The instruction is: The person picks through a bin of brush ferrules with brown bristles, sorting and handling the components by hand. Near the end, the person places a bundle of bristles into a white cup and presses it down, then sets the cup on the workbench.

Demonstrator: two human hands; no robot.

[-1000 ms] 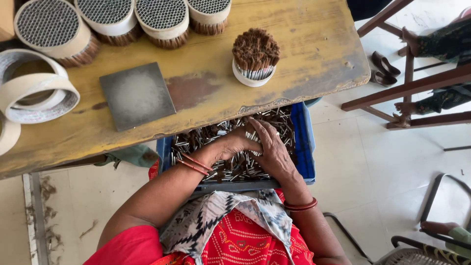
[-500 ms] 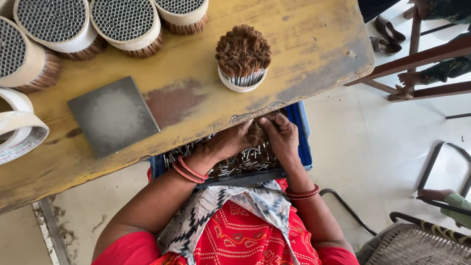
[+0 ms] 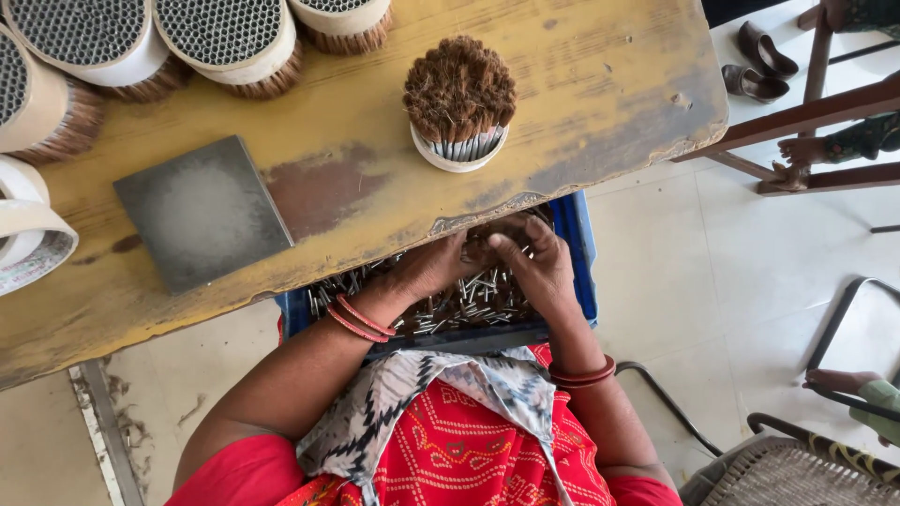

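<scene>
Both my hands are down in a blue crate (image 3: 577, 267) on my lap, just under the table's front edge. The crate is full of small thin sticks (image 3: 473, 300) with brown ends. My left hand (image 3: 427, 267) rests on the pile with fingers curled, partly hidden by the table edge. My right hand (image 3: 534, 262) is beside it, fingertips pinched together over the sticks. On the yellow wooden table (image 3: 581, 84) above stands a white ring (image 3: 459, 150) packed with upright sticks, brown tips up.
A grey square plate (image 3: 202, 211) lies on the table's left part. Several round packed bundles (image 3: 225, 37) line the far edge, and tape rolls (image 3: 28, 239) sit at the left. Wooden furniture legs (image 3: 806, 112), sandals (image 3: 759, 61) and a woven chair (image 3: 797, 473) stand right.
The view has shifted, so the table fills more of the picture. My hands stay in the crate and have moved up under the table edge, closer together.
</scene>
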